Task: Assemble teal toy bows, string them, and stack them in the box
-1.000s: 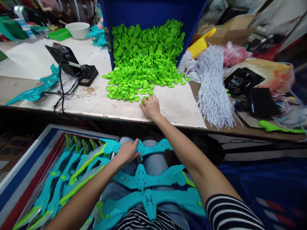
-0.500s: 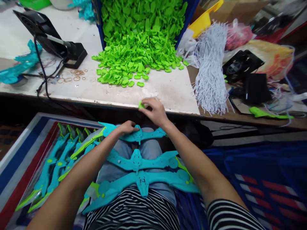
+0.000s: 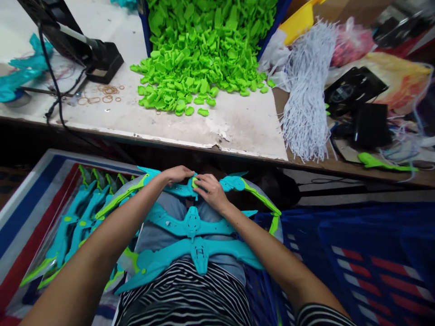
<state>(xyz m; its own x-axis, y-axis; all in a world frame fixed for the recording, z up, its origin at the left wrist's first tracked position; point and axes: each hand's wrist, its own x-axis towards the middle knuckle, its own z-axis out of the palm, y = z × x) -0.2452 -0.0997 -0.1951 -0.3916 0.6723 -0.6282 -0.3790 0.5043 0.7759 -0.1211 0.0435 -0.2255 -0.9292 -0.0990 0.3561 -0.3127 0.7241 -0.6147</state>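
Three turquoise plastic wing-shaped frames with green end pieces lie across my lap. My left hand (image 3: pixel 177 174) is closed on the farthest wing frame (image 3: pixel 233 183), just left of its centre. With bent fingers, my right hand (image 3: pixel 212 192) presses a small green plastic piece (image 3: pixel 194 182) against the middle of that frame. Fingers partly hide the green piece. Nearer to me are the middle wing frame (image 3: pixel 192 222) and the closest wing frame (image 3: pixel 199 256), both untouched by my fingers.
A blue bin (image 3: pixel 144 29) spills a heap of green pieces (image 3: pixel 204 68) onto the table (image 3: pixel 244 122). White strings (image 3: pixel 307 95) hang at its right. Finished-looking wings (image 3: pixel 64 231) lie on a striped surface at left. A blue crate (image 3: pixel 367 235) stands at right.
My right hand has come down from the table edge to the farthest frame, bringing the small green piece to its centre. My left hand stays on that frame.
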